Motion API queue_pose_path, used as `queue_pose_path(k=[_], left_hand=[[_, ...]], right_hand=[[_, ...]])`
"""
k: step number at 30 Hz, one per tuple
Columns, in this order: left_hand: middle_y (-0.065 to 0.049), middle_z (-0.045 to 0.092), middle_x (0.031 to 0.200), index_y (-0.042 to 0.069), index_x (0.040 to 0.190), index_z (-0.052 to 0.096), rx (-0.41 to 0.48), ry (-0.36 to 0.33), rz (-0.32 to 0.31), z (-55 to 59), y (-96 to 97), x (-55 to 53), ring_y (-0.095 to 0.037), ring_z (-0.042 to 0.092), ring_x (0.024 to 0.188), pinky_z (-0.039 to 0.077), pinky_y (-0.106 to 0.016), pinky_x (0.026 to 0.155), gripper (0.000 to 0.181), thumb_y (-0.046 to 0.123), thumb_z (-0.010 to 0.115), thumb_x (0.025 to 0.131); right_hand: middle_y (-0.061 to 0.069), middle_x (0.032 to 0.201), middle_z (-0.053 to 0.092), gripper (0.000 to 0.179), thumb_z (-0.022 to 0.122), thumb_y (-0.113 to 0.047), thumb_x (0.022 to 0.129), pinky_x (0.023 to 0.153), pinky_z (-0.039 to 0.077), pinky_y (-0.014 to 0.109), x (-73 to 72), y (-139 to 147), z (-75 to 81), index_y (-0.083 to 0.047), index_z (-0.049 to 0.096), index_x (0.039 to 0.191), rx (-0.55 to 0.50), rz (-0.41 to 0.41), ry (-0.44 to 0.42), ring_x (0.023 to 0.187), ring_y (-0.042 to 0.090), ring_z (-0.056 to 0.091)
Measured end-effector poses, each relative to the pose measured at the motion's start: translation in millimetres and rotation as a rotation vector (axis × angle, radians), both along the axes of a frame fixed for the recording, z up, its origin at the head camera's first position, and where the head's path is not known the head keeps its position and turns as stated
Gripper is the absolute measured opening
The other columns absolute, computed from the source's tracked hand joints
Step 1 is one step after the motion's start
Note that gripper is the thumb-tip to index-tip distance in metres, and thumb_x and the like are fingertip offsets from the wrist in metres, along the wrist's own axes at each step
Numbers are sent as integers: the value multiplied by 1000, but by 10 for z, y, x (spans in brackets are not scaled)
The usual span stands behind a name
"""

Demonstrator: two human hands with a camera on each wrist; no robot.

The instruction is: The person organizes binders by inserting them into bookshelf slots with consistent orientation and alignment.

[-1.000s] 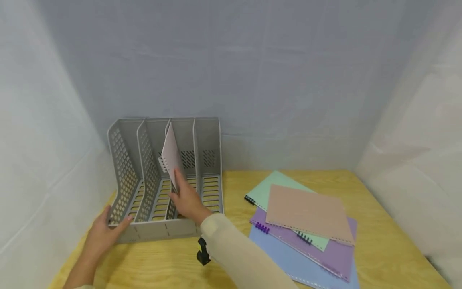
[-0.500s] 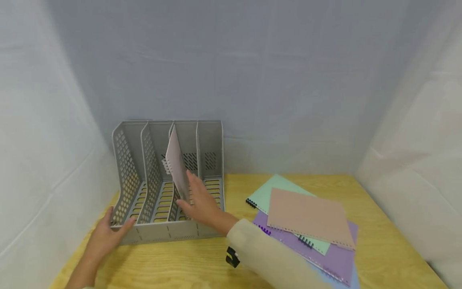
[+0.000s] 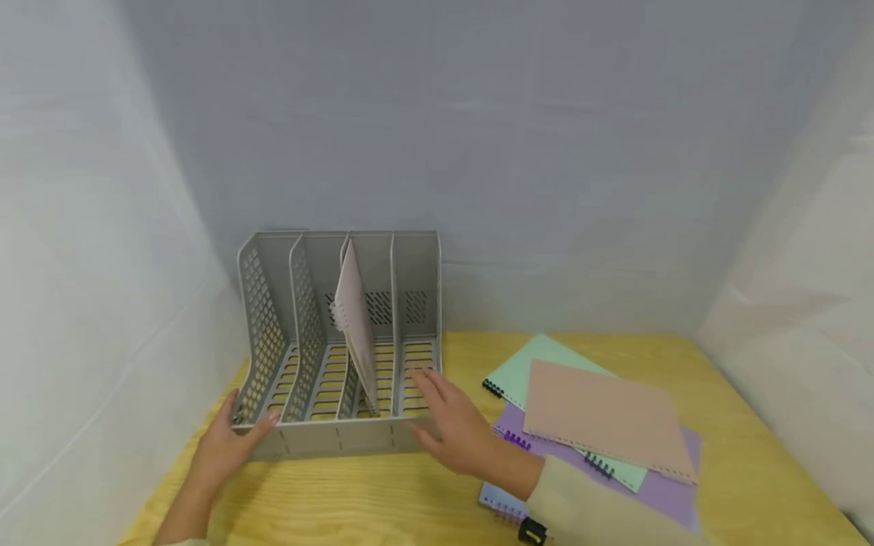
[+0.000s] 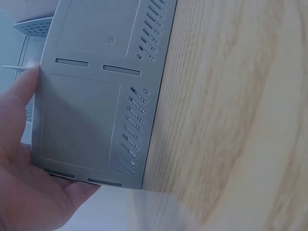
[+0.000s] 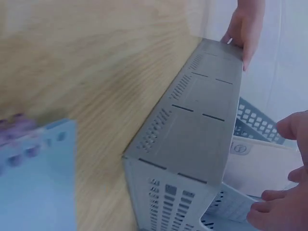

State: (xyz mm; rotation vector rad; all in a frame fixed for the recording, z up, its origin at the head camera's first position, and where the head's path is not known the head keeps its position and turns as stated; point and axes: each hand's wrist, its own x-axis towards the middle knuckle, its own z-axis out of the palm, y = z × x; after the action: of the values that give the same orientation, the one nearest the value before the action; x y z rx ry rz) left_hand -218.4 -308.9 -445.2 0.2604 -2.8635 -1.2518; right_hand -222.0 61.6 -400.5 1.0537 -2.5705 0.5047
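A grey desk file rack (image 3: 310, 441) with upright dividers stands on the wooden table. My left hand (image 3: 225, 447) grips its front left corner, thumb over the front edge and fingers around the side, as the left wrist view confirms on the grey front panel (image 4: 82, 120). A pale pinkish spiral notebook (image 3: 356, 326) stands on edge in the third compartment from the left, tilted, its white coil towards the left. My right hand (image 3: 467, 432) is apart from that notebook, at the rack's front right corner, with fingers extended and nothing held.
Right of the rack lies a loose pile: a beige-pink notebook (image 3: 608, 413) on top, then mint green (image 3: 542, 353), purple (image 3: 672, 493) and blue (image 3: 501, 497) spiral notebooks. My right sleeve (image 3: 601, 504) partly covers it. White sheeting (image 3: 580, 189) encloses the table at the back and sides.
My right hand has come away from the pale notebook and moved right, to the rack's right corner. The notebook stays in its compartment. My left hand keeps its grip while the view shifts slightly.
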Motion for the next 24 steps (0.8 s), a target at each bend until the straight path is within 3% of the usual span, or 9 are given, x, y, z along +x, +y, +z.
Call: queue_pose_path(k=[8, 13, 20, 24], left_hand=[[-43, 10, 149, 0, 152, -12, -38, -27, 12, 14, 22, 13, -63, 16, 132, 20, -71, 106, 105, 59, 53, 93], [-42, 9, 150, 1, 152, -13, -15, -22, 11, 43, -1, 36, -63, 15, 133, 19, -71, 107, 105, 58, 54, 93], [-42, 9, 150, 3, 152, -14, -2, -6, 1, 99, -31, 18, -63, 15, 133, 19, -72, 106, 105, 57, 54, 93], [-43, 9, 149, 1, 152, -14, -8, -23, 1, 71, -34, 17, -63, 15, 133, 19, -72, 106, 105, 58, 53, 94]], right_hand=[[26, 149, 35, 78, 69, -23, 90, 109, 36, 53, 202, 530, -179, 1, 27, 150, 90, -87, 77, 136, 40, 37], [27, 148, 37, 75, 69, -21, 88, 109, 35, 54, 277, 696, -182, 5, 32, 148, 115, -157, 78, 135, 41, 38], [33, 144, 38, 64, 61, -5, 85, 112, 31, 55, 364, 792, -126, 9, 37, 143, 198, -226, 26, 135, 46, 36], [35, 145, 36, 68, 65, -4, 83, 113, 29, 56, 421, 875, -129, 9, 37, 143, 254, -262, -66, 136, 48, 34]])
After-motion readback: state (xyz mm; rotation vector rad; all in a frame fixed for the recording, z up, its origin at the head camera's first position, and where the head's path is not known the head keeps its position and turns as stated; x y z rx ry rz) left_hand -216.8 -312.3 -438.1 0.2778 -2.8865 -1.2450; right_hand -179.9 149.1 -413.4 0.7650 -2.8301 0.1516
